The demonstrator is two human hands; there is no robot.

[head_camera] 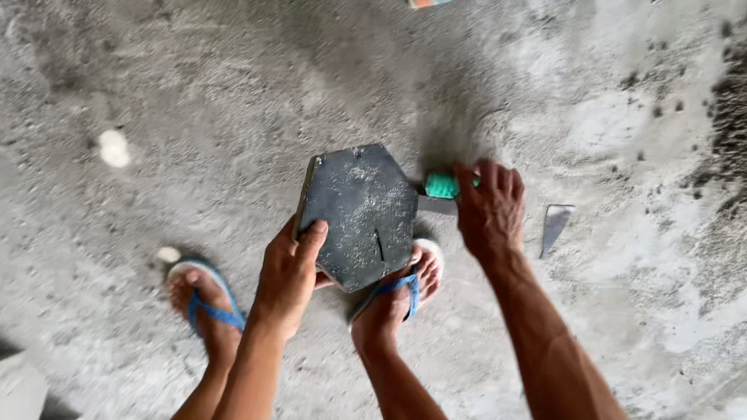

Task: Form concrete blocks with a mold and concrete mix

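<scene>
The flat dark plate (359,213) looks stiff, heavy and gritty: left hand (287,275) clamps its near edge, right hand (489,210) wraps the green handle (441,185) alongside.

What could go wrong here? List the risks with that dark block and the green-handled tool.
1. The left hand grips only one edge of the dark hexagonal block, which hangs above the right foot in an open blue sandal; a slip could crush toes.
2. The right hand works the green-handled tool against the block's side; it might glance off toward the fingers.
</scene>
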